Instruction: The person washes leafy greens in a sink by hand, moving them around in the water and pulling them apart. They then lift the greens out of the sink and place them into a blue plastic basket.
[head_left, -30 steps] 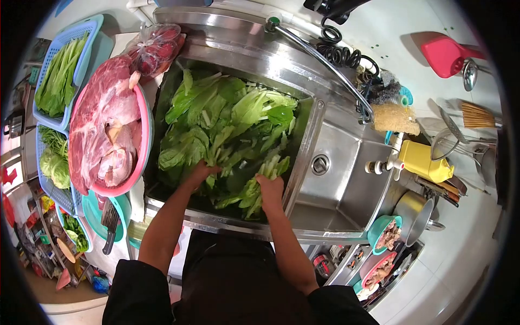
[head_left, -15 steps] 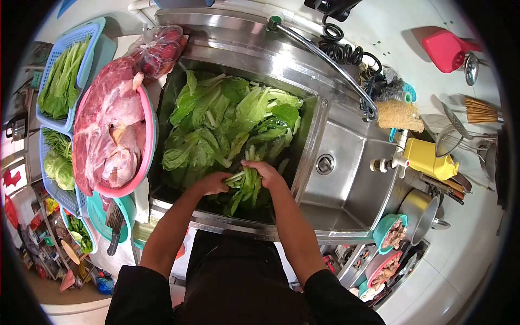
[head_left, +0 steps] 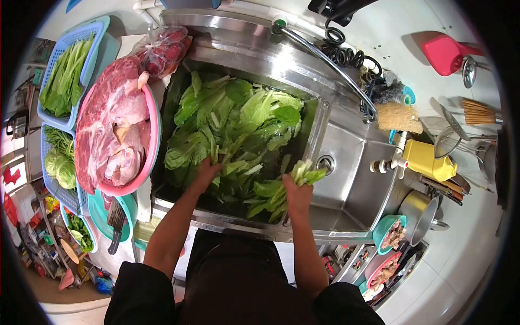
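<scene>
A steel sink basin (head_left: pixel 310 142) is full of green leafy vegetables (head_left: pixel 233 124) floating in water. My right hand (head_left: pixel 297 194) grips a bunch of greens (head_left: pixel 292 181) by the stems, lifted at the basin's right edge, leaves hanging down toward the water. My left hand (head_left: pixel 206 172) reaches into the loose leaves at the left of the basin; its fingers are buried among them, so I cannot tell whether they hold anything.
A pink basin of raw meat (head_left: pixel 111 127) sits left of the sink, beside blue baskets of greens (head_left: pixel 65 76). A second, smaller sink basin (head_left: pixel 346 179) lies to the right. The faucet (head_left: pixel 325 57), a yellow bottle (head_left: pixel 425 160) and utensils stand further right.
Half a second ago both hands held one bunch together at the basin's middle. Now my right hand has carried the bunch to the right edge, and my left hand has gone back into the leaves.
</scene>
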A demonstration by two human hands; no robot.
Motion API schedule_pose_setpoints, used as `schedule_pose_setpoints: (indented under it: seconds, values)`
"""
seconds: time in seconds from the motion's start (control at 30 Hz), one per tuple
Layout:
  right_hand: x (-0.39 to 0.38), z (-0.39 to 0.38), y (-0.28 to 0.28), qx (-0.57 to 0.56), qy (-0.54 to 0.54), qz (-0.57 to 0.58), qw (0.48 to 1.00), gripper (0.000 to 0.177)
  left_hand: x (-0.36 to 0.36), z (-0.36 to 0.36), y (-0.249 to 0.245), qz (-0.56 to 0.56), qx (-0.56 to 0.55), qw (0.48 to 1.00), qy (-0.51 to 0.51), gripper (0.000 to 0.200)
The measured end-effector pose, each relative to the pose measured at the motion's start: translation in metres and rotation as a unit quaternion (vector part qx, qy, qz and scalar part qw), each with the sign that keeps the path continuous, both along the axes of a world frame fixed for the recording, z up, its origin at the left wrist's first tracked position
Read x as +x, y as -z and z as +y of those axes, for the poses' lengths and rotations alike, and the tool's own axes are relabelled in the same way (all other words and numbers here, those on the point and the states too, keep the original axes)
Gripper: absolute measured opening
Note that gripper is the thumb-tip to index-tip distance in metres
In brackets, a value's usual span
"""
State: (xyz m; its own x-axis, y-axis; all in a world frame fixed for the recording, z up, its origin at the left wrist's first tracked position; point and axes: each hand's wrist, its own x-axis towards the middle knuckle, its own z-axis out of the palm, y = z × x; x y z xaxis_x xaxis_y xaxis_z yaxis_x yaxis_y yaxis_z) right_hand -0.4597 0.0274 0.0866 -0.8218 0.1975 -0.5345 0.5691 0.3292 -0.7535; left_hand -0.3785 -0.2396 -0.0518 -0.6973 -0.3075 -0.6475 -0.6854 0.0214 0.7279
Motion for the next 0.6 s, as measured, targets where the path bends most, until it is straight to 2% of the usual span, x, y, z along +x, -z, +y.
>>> schedule_pose_setpoints:
  seconds: [0.07,0.17,0.27,0.37,0.47,0.5,0.57,0.6]
  values:
    - [0.012,-0.001,0.021,-0.014,0.015,-0.076,0.997,0.029,-0.013,0.003,-0.029,-0.016,0.035,0.999,-0.008,0.045]
    - [0.028,-0.017,0.073,-0.183,0.133,-0.207,0.952,0.038,-0.02,0.004,-0.033,-0.064,0.04,0.995,0.058,0.042]
    - [0.042,-0.048,0.111,-0.152,0.214,-0.308,0.914,0.032,-0.015,0.019,-0.024,0.042,-0.177,0.968,0.17,0.04]
    - [0.053,-0.073,0.13,-0.226,0.182,-0.263,0.92,0.027,-0.016,0.033,-0.023,0.157,-0.312,0.907,0.234,0.037]
    - [0.052,-0.08,0.176,-0.232,0.102,-0.223,0.941,0.03,-0.021,0.047,-0.003,0.07,-0.203,0.954,0.208,0.046]
    - [0.051,-0.08,0.2,-0.226,0.122,-0.23,0.939,0.037,-0.027,0.042,0.007,0.018,-0.148,0.963,0.225,0.048]
    - [0.031,-0.076,0.169,-0.224,0.156,-0.244,0.93,0.04,-0.038,0.032,0.023,-0.084,-0.035,0.963,0.255,0.052]
    - [0.019,-0.072,0.143,-0.223,0.172,-0.252,0.926,0.041,-0.039,0.031,0.021,-0.073,0.037,0.976,0.202,0.054]
